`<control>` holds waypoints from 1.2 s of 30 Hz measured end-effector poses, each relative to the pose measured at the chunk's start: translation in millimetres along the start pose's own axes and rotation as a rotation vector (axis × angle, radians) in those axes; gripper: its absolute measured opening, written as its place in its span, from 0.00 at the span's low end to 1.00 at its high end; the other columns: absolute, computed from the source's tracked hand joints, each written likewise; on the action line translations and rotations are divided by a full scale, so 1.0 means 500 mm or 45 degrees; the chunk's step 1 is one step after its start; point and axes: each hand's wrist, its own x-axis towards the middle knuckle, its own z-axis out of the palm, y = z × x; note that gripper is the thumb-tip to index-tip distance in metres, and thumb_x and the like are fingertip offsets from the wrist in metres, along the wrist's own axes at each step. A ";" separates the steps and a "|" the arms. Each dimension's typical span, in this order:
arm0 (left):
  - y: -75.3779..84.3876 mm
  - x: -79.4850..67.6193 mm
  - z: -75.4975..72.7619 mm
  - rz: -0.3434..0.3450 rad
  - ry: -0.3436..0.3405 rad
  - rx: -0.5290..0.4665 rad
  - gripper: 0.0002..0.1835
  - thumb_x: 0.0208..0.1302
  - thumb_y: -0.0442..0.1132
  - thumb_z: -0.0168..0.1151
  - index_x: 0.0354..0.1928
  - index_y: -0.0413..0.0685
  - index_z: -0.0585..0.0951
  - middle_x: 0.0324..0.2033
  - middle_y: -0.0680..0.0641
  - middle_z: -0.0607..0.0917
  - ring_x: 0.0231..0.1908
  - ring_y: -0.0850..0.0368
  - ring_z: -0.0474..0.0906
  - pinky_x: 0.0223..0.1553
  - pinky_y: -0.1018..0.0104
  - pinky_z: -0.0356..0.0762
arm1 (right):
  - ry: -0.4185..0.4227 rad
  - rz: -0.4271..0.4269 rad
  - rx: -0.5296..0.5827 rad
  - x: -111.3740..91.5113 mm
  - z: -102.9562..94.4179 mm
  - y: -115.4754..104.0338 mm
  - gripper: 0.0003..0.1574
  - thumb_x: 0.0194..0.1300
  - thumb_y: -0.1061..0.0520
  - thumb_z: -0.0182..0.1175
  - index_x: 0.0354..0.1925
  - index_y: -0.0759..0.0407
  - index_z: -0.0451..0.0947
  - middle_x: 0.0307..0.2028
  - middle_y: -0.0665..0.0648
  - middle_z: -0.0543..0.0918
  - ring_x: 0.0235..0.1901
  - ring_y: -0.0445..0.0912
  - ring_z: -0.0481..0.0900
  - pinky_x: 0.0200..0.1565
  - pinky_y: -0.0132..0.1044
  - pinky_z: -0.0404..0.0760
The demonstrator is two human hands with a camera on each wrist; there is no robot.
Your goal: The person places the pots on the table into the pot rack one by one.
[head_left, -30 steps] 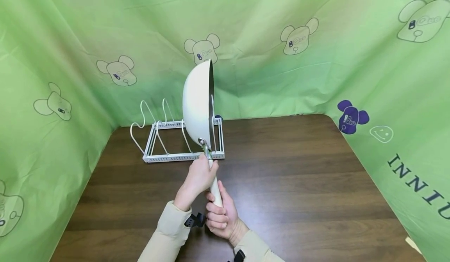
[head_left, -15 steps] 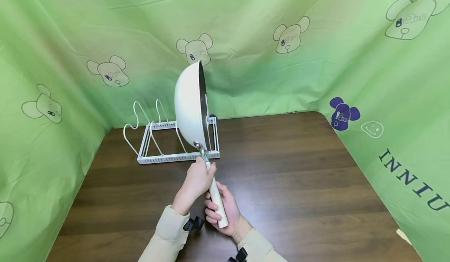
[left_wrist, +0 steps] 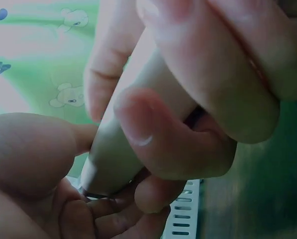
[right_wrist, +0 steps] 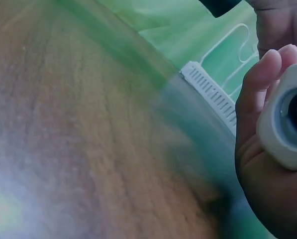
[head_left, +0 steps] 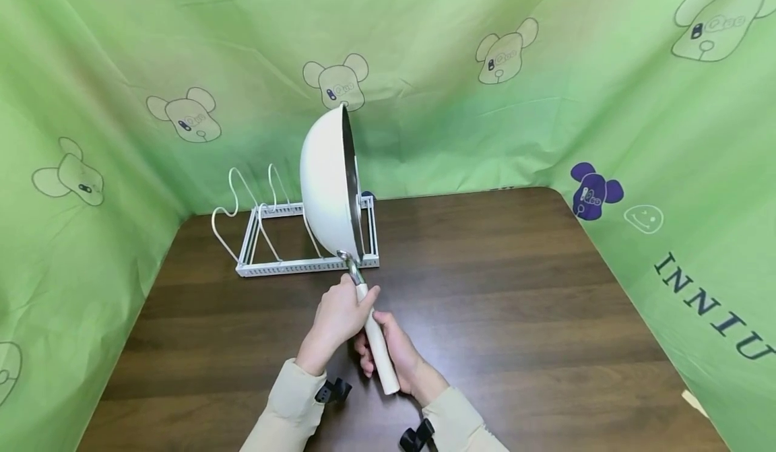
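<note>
A white wok (head_left: 327,182) with a dark inside stands on its side in the right part of a white wire pan rack (head_left: 291,267). Its hollow side faces right and its pale handle (head_left: 381,358) points back toward me. My left hand (head_left: 341,314) grips the handle near the metal joint. Lower down, my right hand (head_left: 403,358) has its thumb along one side of the handle and loosely curled fingers around the other. The left wrist view shows these curled fingers (left_wrist: 188,144) close against the handle. The handle's end (right_wrist: 287,124) lies over the right palm in the right wrist view.
The rack's left wire dividers (head_left: 233,196) rise beside the wok. A brown wooden table (head_left: 515,304) lies under everything. Green printed cloth (head_left: 424,135) hangs at the back and on both sides. Black wrist cameras (head_left: 417,435) are strapped to the wrists.
The right hand's fingers have loosened and slipped from over the handle to its far side, baring the handle's end. The left hand keeps its grip. The wok stays in the rack.
</note>
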 end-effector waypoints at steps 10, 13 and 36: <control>-0.002 -0.001 0.015 0.007 0.020 0.012 0.24 0.64 0.60 0.57 0.35 0.44 0.71 0.21 0.47 0.77 0.23 0.46 0.78 0.22 0.56 0.71 | 0.216 -0.039 -0.254 -0.008 0.004 -0.011 0.28 0.68 0.37 0.49 0.34 0.61 0.69 0.22 0.52 0.73 0.13 0.41 0.70 0.17 0.32 0.72; -0.001 -0.001 0.021 0.013 0.022 0.025 0.23 0.64 0.60 0.57 0.34 0.45 0.70 0.21 0.46 0.77 0.23 0.46 0.78 0.22 0.55 0.71 | 0.248 -0.034 -0.232 -0.008 0.003 -0.015 0.25 0.68 0.39 0.50 0.36 0.61 0.68 0.22 0.52 0.72 0.12 0.41 0.68 0.15 0.32 0.70; 0.003 -0.005 0.043 0.035 0.145 0.006 0.27 0.63 0.63 0.56 0.48 0.47 0.75 0.25 0.50 0.81 0.27 0.44 0.81 0.22 0.55 0.71 | 0.409 -0.051 -0.368 -0.023 -0.036 -0.042 0.30 0.66 0.37 0.55 0.45 0.63 0.72 0.32 0.57 0.80 0.23 0.45 0.79 0.25 0.35 0.79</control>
